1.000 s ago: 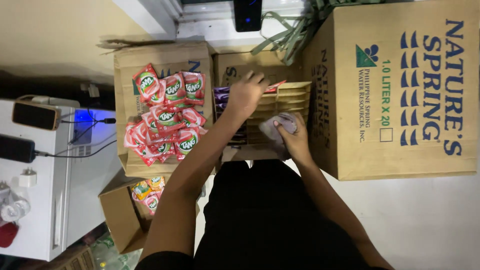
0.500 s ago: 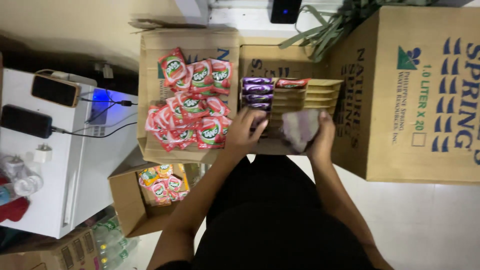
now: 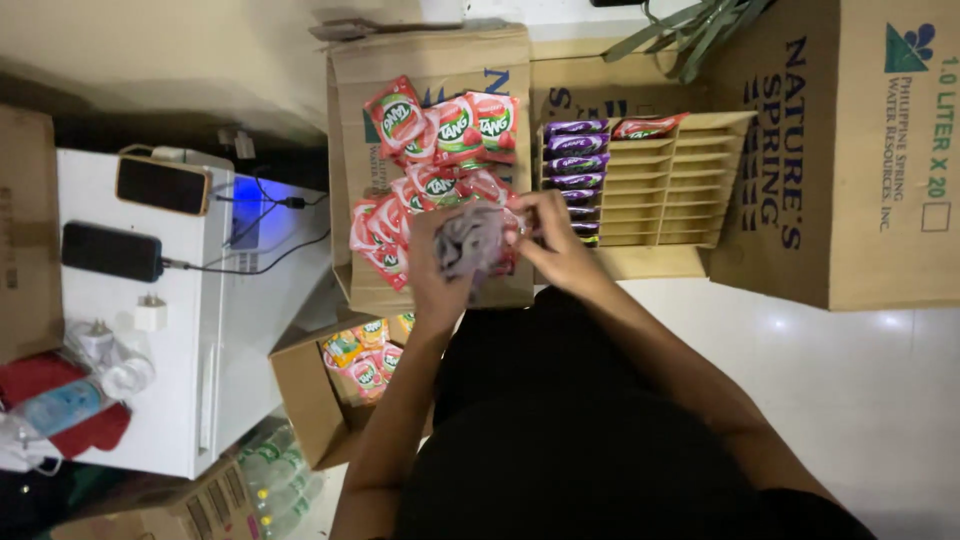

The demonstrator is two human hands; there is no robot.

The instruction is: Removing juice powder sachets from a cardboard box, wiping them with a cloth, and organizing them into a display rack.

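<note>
Both your hands have shifted left since half a second ago, off the tan slotted cardboard rack (image 3: 690,190) and over the red drink-powder sachets (image 3: 440,150). Your left hand (image 3: 437,262) is closed around a crumpled grey plastic wrapper (image 3: 470,240), which hides the sachets beneath; your right hand (image 3: 555,240) pinches its edge. Purple sachets (image 3: 575,160) fill the rack's left column. At your right a large brown carton (image 3: 850,150) crowds close; at your left stands a white cabinet (image 3: 210,340) with two phones.
</note>
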